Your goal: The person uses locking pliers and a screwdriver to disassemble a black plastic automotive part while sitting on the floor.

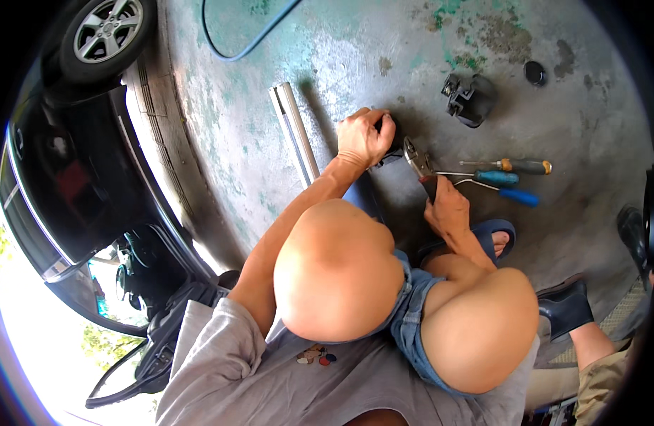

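Floor (pixel 220 128): grey, worn, with patches of green paint and dark stains, the stains mostly toward upper right. Blue hose (pixel 252 50): lies in a curve at the top, running out of view. Left side: black car (pixel 71 170), bent by the lens; wheel (pixel 108 32) at upper left, silver spoked rim, dark tyre. Greenery (pixel 110 344) at lower left, overexposed. Lower right: another person's black shoe (pixel 570 307), tan trouser leg (pixel 607 376) nearby.

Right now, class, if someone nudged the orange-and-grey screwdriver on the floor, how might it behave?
The screwdriver would probably pivot near its bulky handle, which looks heavier than the thin shaft. The straight, metallic shaft should stay stiff. The handle looks rounded, so it may roll.
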{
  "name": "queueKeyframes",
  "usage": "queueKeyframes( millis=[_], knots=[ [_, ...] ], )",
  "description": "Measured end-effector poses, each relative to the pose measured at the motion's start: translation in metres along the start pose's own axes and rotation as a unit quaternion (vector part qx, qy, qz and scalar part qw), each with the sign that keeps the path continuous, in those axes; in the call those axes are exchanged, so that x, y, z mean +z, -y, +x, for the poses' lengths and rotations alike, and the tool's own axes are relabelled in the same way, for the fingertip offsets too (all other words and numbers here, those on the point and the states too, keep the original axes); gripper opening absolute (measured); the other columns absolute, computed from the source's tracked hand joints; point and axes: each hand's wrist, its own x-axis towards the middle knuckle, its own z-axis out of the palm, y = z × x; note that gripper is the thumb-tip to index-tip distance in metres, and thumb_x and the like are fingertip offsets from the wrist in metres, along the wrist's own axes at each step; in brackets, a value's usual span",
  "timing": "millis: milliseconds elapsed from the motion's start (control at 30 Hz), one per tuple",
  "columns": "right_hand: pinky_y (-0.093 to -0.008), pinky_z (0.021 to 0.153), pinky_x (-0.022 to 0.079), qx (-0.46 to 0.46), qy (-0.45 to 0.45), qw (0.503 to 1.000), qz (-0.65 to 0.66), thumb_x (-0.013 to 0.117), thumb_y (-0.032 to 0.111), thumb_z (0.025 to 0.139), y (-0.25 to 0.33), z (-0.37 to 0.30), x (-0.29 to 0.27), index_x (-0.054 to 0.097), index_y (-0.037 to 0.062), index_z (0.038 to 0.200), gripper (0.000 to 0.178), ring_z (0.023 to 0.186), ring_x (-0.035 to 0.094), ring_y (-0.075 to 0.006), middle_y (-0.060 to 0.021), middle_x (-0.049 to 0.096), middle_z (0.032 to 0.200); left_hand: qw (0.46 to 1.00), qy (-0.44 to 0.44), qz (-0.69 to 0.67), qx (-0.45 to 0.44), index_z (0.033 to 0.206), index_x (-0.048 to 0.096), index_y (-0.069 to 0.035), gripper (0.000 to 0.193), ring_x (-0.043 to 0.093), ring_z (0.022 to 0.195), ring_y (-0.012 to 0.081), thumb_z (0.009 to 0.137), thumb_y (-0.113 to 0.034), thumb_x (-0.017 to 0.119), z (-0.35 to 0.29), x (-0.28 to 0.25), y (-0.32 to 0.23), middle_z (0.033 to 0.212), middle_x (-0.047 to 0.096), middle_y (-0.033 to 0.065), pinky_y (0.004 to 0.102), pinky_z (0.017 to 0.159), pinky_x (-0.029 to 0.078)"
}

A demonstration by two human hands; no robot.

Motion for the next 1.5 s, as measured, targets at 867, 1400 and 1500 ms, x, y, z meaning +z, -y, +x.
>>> queueKeyframes(
  millis=[867,1400,1500],
  knots=[
    [-0.0471,0.094,0.049,0.103,0.07,0.99,0.063,0.065,0.0,0.071,0.081,0.018,-0.077,0.046,-0.0034,0.14,0.072,0.106,0.064,-0.048,-0.0322,0.065,0.114,0.931,0.25,-0.255,-0.078,0.139,0.057,-0.004,0.074,0.066,0.111,0.0288,0.085,-0.051,0.074,0.025,-0.053,0.029,0.116,0.07,0.0185,0.0375,0.099,0.049],
    [-0.0408,0.095,0.05,-0.053,0.027,0.995,0.086,0.068,-0.006,0.073,0.065,0.024,-0.099,0.049,-0.0008,0.139,0.069,0.109,0.066,-0.0419,-0.0272,0.065,0.119,0.828,0.236,-0.508,-0.009,0.144,0.045,0.0,0.109,0.053,0.126,0.0205,0.055,-0.031,0.099,-0.006,-0.087,0.034,0.132,0.057,0.0097,0.0346,0.111,0.038],
    [-0.0417,0.092,0.05,-0.057,-0.006,0.996,0.067,0.069,-0.004,0.077,0.059,0.03,-0.091,0.05,-0.0007,0.135,0.062,0.106,0.066,-0.0426,-0.0272,0.066,0.116,0.865,0.202,-0.46,0.007,0.144,0.045,0.0,0.109,0.053,0.126,0.0205,0.054,-0.028,0.1,-0.011,-0.095,0.014,0.132,0.057,0.0095,0.0343,0.112,0.038]
  ],
)
